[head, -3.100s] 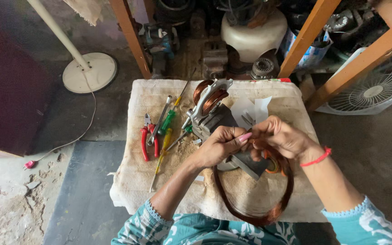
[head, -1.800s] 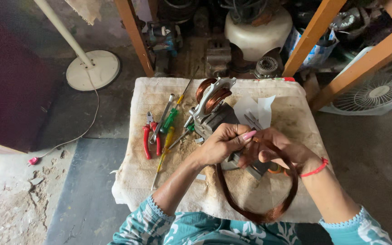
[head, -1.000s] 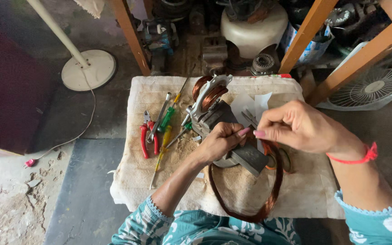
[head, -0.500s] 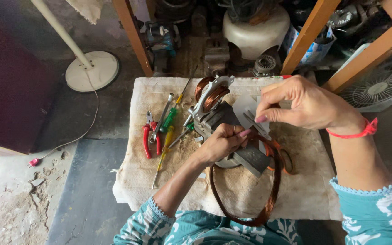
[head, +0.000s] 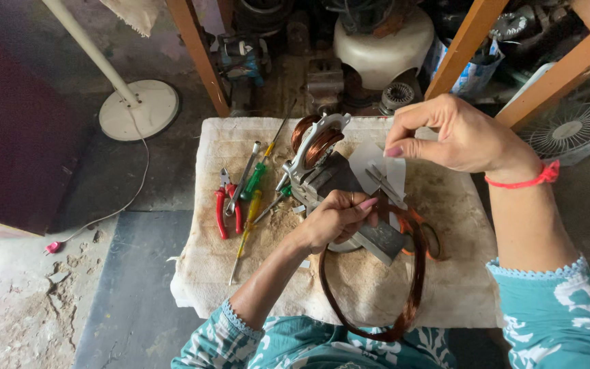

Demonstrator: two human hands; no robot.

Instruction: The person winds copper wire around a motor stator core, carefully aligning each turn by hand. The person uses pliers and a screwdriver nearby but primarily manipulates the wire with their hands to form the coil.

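Nearest to the person, a big loop of copper winding wire [head: 404,301] hangs off the front edge of the cloth-covered work table [head: 445,301], glossy reddish-brown strands bunched into one oval hank whose long axis runs from that edge up toward the grey metal stator block [head: 370,229]. The left hand [head: 336,219] lies on the block, just left of where the loop's upper end meets it, fingers curled down and pinching the strands against the metal. It is clearly the nearer hand to the wire.

Beyond the block, the right hand [head: 459,137] is raised above the table, thumb and forefinger pressed together as if nipping something thin; I cannot tell whether a strand sits between them. A red thread band [head: 527,179] circles its wrist.

Under that hand lies a slip of white paper [head: 377,171], and just past the block stands a pale metal frame with a wound copper coil [head: 315,140]. Left of the block lie red-handled pliers [head: 225,205] and green and yellow screwdrivers [head: 253,195], parallel, pointing away. Farther off are a white fan base [head: 138,109] and a fan grille [head: 575,123].
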